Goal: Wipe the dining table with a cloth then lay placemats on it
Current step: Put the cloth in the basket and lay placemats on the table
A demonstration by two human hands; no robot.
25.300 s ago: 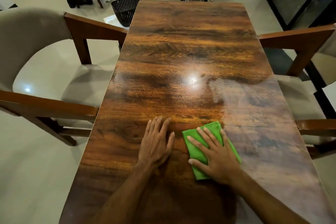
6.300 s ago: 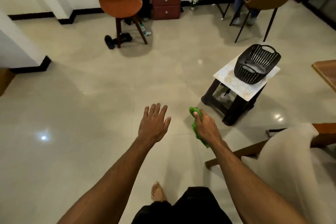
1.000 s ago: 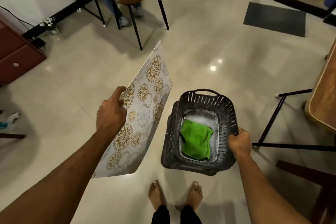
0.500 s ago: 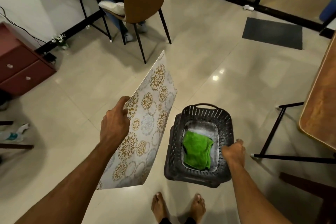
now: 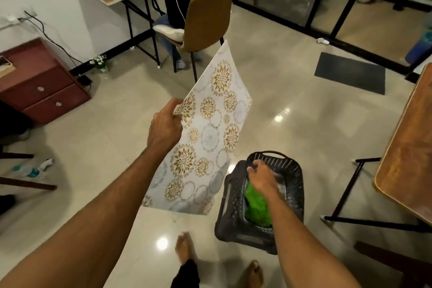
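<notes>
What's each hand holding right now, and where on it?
Left hand pinches the placemat at its left edge. Right hand hovers over the basket and green cloth; whether it grips anything cannot be told.

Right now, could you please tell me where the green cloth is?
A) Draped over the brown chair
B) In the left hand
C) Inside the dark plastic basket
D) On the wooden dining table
C: the green cloth lies inside the dark basket, partly hidden by the right hand, while the left hand holds a placemat.
</notes>
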